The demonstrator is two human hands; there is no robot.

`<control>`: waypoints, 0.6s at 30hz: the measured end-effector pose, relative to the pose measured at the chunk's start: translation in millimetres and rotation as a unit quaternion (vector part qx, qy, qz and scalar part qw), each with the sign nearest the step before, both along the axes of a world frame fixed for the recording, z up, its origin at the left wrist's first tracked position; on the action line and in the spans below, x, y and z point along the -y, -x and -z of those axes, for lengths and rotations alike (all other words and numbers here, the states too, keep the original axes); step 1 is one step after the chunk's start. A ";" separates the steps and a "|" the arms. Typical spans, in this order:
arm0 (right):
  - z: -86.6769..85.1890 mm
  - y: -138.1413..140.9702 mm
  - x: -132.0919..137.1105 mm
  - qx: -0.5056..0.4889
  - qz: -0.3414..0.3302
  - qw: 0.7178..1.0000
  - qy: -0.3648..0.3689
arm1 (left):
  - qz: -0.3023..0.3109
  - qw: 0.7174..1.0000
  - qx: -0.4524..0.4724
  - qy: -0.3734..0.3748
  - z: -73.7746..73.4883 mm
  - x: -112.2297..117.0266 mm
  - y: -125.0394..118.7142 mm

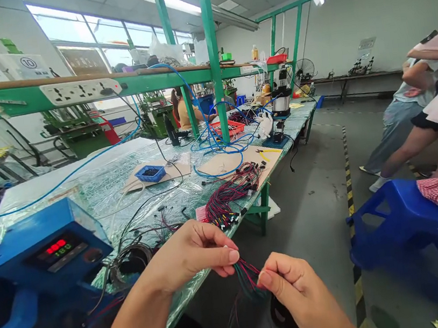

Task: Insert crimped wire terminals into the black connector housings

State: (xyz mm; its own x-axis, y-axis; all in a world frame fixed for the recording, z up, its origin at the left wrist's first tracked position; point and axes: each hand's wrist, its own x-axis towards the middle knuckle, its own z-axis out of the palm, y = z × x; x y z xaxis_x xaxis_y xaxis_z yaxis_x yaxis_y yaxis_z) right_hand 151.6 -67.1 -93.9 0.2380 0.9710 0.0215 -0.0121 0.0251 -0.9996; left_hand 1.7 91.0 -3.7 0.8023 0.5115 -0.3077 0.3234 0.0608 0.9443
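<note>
Thin red and dark green wires (247, 275) stretch in a loose bundle between my two hands, just off the table's front edge. My left hand (199, 253) pinches one end, with a bit of white showing at the fingertips. Lower and to the right, my right hand (295, 286) is closed, thumb against forefinger, on the same wires. Loose strands hang below into the dark lap area. A large pile of wire harnesses (228, 200) with small connectors lies on the table beyond my left hand.
A blue machine (51, 247) with a lit display stands close on the left. The film-covered table (108, 160) bears a blue tray (150, 174), a red basket (230, 128) and blue hoses. A blue stool (399, 225) and several people are at right.
</note>
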 end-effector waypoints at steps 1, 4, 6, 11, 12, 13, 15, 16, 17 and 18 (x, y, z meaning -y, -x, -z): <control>0.1 1.9 -0.1 0.005 0.004 1.000 0.000 | 0.001 1.000 0.003 -0.005 0.2 0.4 -0.3; -0.2 3.6 0.2 0.016 -0.013 1.000 0.018 | 0.018 1.000 0.004 -0.020 -2.1 -0.8 -0.8; -3.5 -1.2 3.7 0.063 -0.051 0.996 0.036 | 0.040 0.999 -0.001 -0.030 -5.6 -2.9 -0.7; -29.5 -30.0 15.6 0.266 -0.042 0.963 0.001 | 0.089 0.994 -0.013 -0.062 -16.9 -5.2 -3.2; -35.8 -34.7 14.9 0.278 -0.009 0.960 -0.009 | 0.091 0.993 -0.012 -0.069 -18.9 -4.7 -4.8; -41.4 -37.8 12.5 0.278 0.021 0.960 -0.021 | 0.093 0.993 -0.010 -0.075 -20.7 -3.9 -6.8; -49.1 -38.3 2.9 0.241 0.014 0.969 -0.041 | 0.100 0.991 -0.002 -0.084 -23.2 -2.1 -12.0; -50.7 -36.2 -3.6 0.206 -0.027 0.977 -0.047 | 0.103 0.991 0.004 -0.087 -23.7 -1.2 -14.9; -50.7 -33.1 -10.6 0.163 -0.081 0.982 -0.047 | 0.106 0.990 0.012 -0.089 -23.8 -0.6 -17.6; -49.1 -29.6 -17.7 0.120 -0.127 0.983 -0.046 | 0.108 0.990 0.020 -0.090 -23.3 -0.4 -20.0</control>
